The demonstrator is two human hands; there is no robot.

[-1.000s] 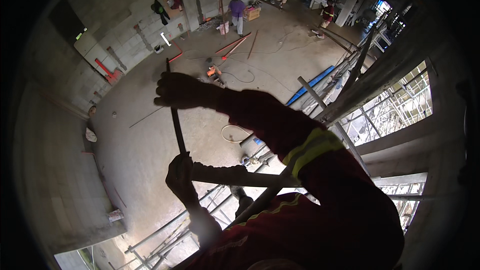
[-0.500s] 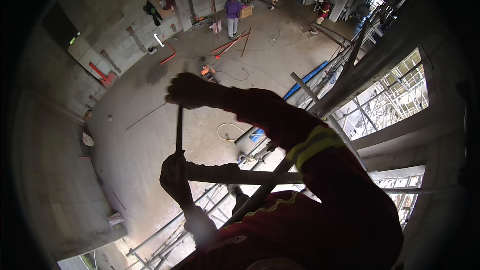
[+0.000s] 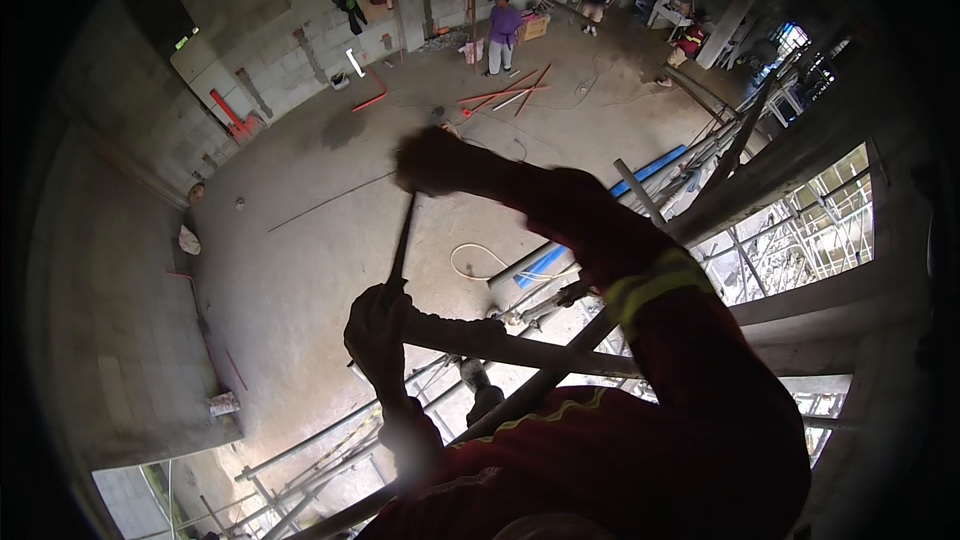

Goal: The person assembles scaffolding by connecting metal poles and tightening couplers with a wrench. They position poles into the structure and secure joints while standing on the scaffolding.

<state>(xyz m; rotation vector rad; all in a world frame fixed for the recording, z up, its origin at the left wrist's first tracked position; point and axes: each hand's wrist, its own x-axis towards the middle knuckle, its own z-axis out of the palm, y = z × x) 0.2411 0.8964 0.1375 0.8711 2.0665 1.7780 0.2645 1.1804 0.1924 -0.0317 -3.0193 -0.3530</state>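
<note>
My right hand (image 3: 428,160), partly smeared by motion, is closed at the upper end of a dark slim bar (image 3: 404,240) seen mostly in silhouette. Below it, my left hand (image 3: 375,332) is wrapped round the bar's lower end. Beside the left hand begins a long beam-like piece (image 3: 530,350) with a rough, lumpy upper edge, running right beneath my bent right arm. A round metal pole (image 3: 540,380) crosses it at a slant. The hands' shadow hides the bar's exact kind.
Scaffold tubes (image 3: 330,460) stand below me, above the concrete floor (image 3: 300,270). Blue lengths (image 3: 650,170) lie by more tubes at right. Red pipes (image 3: 505,92) are on the floor near a person in purple (image 3: 503,35). Other people are at the back. A pale hose (image 3: 475,250) lies coiled.
The whole view has shifted, so the room and my hands sit farther right. The bar leans more to the right at its top. The person in purple has turned round.
</note>
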